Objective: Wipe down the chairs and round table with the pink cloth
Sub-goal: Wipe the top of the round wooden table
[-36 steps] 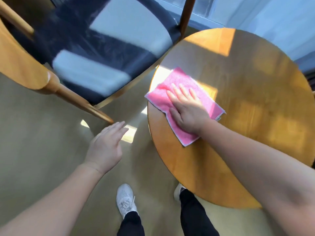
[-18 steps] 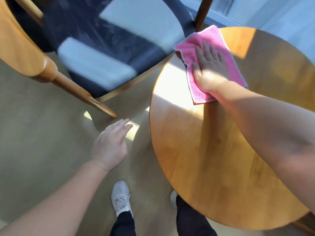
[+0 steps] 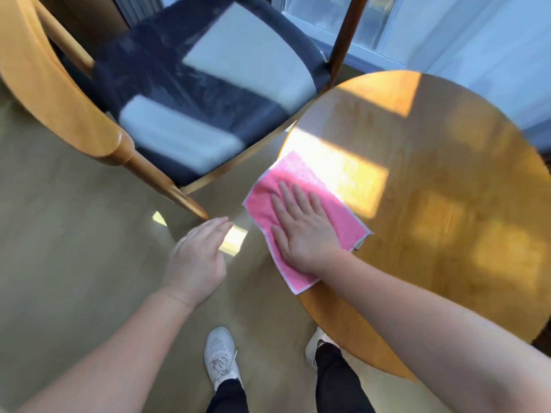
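Note:
A round wooden table (image 3: pixel 441 222) fills the right half of the view. The pink cloth (image 3: pixel 301 183) lies flat at the table's left edge, one corner hanging off. My right hand (image 3: pixel 304 231) presses flat on the cloth with fingers spread. My left hand (image 3: pixel 196 257) hovers over the floor left of the table, fingers loosely extended, holding nothing. A wooden chair (image 3: pixel 74 114) with a dark blue seat (image 3: pixel 190 93) stands at the upper left, its seat front close to the table's rim.
A chair leg tip (image 3: pixel 196 210) meets the floor just above my left hand. A dark wooden post (image 3: pixel 346 37) rises behind the table. My white shoes (image 3: pixel 220 356) stand on the beige floor at the table's near edge. A window is at the top right.
My right hand slid the pink cloth from the table's near-left edge to the far edge by the chair, then back to the left edge. The left hand barely moved.

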{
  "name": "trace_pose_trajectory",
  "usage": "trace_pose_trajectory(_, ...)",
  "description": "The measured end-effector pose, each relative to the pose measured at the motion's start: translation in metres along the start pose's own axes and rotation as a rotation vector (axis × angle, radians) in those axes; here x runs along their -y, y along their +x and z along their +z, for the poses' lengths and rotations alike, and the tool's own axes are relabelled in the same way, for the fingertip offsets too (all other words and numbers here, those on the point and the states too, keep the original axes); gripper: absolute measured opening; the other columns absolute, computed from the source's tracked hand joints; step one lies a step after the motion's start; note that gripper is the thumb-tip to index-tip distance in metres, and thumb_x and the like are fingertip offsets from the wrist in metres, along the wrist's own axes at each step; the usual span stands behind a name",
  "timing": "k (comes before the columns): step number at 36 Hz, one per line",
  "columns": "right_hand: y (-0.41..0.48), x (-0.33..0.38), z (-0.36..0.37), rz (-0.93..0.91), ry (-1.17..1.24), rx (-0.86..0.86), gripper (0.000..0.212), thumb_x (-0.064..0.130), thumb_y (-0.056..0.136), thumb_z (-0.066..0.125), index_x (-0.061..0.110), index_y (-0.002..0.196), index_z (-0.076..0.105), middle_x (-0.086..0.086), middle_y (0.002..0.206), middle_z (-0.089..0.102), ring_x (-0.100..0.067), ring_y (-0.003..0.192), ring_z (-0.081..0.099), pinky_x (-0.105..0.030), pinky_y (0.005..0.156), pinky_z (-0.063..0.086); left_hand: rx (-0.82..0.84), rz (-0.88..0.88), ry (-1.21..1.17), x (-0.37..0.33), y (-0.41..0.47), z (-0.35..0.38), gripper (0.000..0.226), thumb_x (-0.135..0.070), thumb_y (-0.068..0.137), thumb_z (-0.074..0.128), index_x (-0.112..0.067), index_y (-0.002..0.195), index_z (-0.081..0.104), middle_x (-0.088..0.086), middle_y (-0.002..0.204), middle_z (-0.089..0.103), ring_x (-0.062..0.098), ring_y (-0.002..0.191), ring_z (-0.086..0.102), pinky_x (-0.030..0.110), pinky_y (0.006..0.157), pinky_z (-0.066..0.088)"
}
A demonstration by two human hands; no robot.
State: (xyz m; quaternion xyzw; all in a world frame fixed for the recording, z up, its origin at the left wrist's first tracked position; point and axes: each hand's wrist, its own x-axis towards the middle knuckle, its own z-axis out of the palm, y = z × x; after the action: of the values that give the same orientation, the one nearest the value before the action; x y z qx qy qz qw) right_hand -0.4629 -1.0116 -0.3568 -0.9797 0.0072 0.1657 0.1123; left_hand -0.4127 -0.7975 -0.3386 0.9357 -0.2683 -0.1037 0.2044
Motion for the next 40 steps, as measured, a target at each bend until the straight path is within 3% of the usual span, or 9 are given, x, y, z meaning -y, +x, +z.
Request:
trace_pose_trajectory(6, 0.02, -0.007, -0.007, -0.066, -0.016, 0.004, 0.063, 0.051, 0.099, 0.003, 0.024, 0.155, 0.001, 0.002, 0.163, -0.007, -0.017, 0.146, -0.017, -0.039, 0.117, -0.015, -0.028, -0.029, -0.021, 0.0, 0.01, -0.007, 0.058, -0.003, 0.062, 0.044, -0.009, 0.115, 0.067, 0.005, 0.121, 0.065, 0.024, 0.107, 0.063, 0.035, 0.09, 0.048)
trace_pose_trajectory(12, 0.071, -0.033, -0.025, -0.08, 0.035, -0.097, 0.055, 0.041, 0.102, 0.024, 0.016, 0.15, 0.034, -0.009, 0.16, 0.026, -0.033, 0.148, 0.019, -0.05, 0.119, 0.009, -0.002, -0.028, -0.006, -0.006, 0.025, 0.001, 0.059, -0.007, 0.065, 0.038, -0.011, 0.118, 0.066, 0.002, 0.122, 0.064, 0.023, 0.109, 0.062, 0.037, 0.091, 0.05)
trace_pose_trajectory(16, 0.098, -0.067, -0.038, -0.023, -0.029, -0.082, 0.057, 0.042, 0.102, 0.019, 0.021, 0.155, 0.02, -0.003, 0.164, 0.011, -0.025, 0.151, 0.006, -0.047, 0.122, 0.003, 0.023, -0.035, -0.017, -0.016, 0.041, 0.01, 0.06, -0.004, 0.066, 0.042, -0.011, 0.121, 0.064, 0.001, 0.126, 0.062, 0.021, 0.113, 0.06, 0.037, 0.094, 0.048)
trace_pose_trajectory(20, 0.117, -0.101, -0.051, 0.037, -0.024, -0.147, 0.059, 0.044, 0.098, 0.02, 0.022, 0.153, 0.028, -0.004, 0.161, 0.021, -0.029, 0.149, 0.017, -0.05, 0.121, 0.009, 0.019, -0.005, 0.001, -0.037, 0.065, 0.017, 0.055, -0.005, 0.069, 0.043, -0.009, 0.12, 0.064, 0.003, 0.124, 0.063, 0.02, 0.113, 0.06, 0.037, 0.093, 0.049)
trace_pose_trajectory(25, 0.138, -0.145, -0.068, 0.107, -0.009, -0.165, 0.058, 0.047, 0.103, 0.014, 0.024, 0.156, 0.013, -0.001, 0.164, 0.005, -0.023, 0.151, 0.001, -0.045, 0.122, -0.002, 0.069, 0.012, 0.006, -0.07, 0.1, 0.035, 0.049, -0.012, 0.079, 0.041, -0.01, 0.125, 0.059, 0.004, 0.13, 0.059, 0.022, 0.123, 0.052, 0.04, 0.104, 0.041)
trace_pose_trajectory(28, 0.145, -0.173, -0.077, 0.139, 0.016, -0.188, 0.057, 0.046, 0.103, 0.016, 0.022, 0.156, 0.017, -0.004, 0.163, 0.015, -0.027, 0.15, 0.011, -0.046, 0.12, 0.004, 0.078, 0.073, 0.044, -0.092, 0.123, 0.049, 0.048, -0.017, 0.082, 0.039, -0.013, 0.126, 0.058, 0.002, 0.132, 0.057, 0.02, 0.127, 0.048, 0.034, 0.108, 0.031)
trace_pose_trajectory(31, 0.151, -0.204, -0.086, 0.178, 0.06, -0.252, 0.055, 0.041, 0.103, 0.021, 0.018, 0.154, 0.026, -0.01, 0.16, 0.024, -0.033, 0.147, 0.019, -0.051, 0.119, 0.01, 0.062, 0.108, 0.056, -0.117, 0.148, 0.065, 0.052, -0.017, 0.08, 0.035, -0.009, 0.125, 0.06, 0.006, 0.133, 0.057, 0.024, 0.128, 0.048, 0.038, 0.11, 0.032)
trace_pose_trajectory(35, 0.155, -0.241, -0.093, 0.27, -0.017, -0.226, 0.056, 0.036, 0.101, 0.027, 0.02, 0.154, 0.021, -0.007, 0.163, 0.014, -0.03, 0.149, 0.013, -0.05, 0.12, 0.008, -0.073, 0.113, 0.011, -0.147, 0.171, 0.091, 0.049, -0.015, 0.079, 0.041, -0.001, 0.12, 0.063, 0.016, 0.13, 0.058, 0.03, 0.124, 0.052, 0.04, 0.109, 0.033)
trace_pose_trajectory(40, 0.155, -0.253, -0.094, 0.29, -0.018, -0.223, 0.06, 0.037, 0.099, 0.028, 0.022, 0.155, 0.017, -0.004, 0.164, 0.008, -0.027, 0.15, 0.006, -0.048, 0.12, 0.004, -0.055, 0.023, 0.031, -0.176, 0.182, 0.114, 0.054, -0.022, 0.082, 0.037, -0.002, 0.129, 0.055, 0.013, 0.14, 0.049, 0.027, 0.133, 0.043, 0.037, 0.114, 0.019)
